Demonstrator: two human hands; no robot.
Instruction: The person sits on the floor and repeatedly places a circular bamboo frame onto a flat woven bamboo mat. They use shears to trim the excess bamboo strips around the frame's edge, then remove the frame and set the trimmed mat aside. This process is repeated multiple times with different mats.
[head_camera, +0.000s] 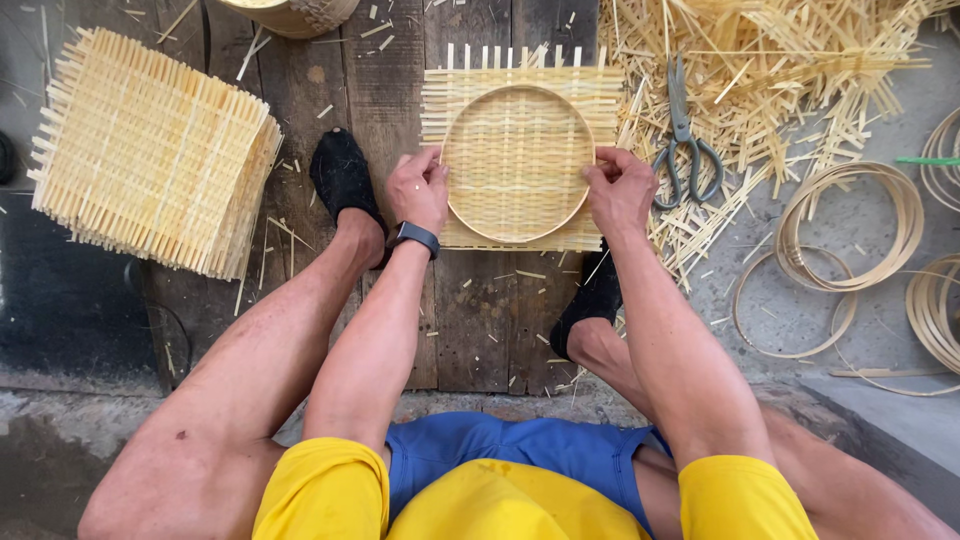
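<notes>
Both the left hand (418, 188) and right hand (618, 190) pinched the bamboo hoop (517, 95) seated on the woven mat (600, 90) on the wooden planks (480, 320), its protruding ends untrimmed, scissors (683, 140) lying nearby.

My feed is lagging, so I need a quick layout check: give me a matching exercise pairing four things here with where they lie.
Things:
1. scissors
2. mat stack
3. loose hoops
4. round hoop

Places:
A. far left, on the planks' edge
B. on the square mat, between the left hand and right hand
C. on the strip pile, right of the square mat
D. on the concrete, far right

Pairs: 1-C, 2-A, 3-D, 4-B
</notes>
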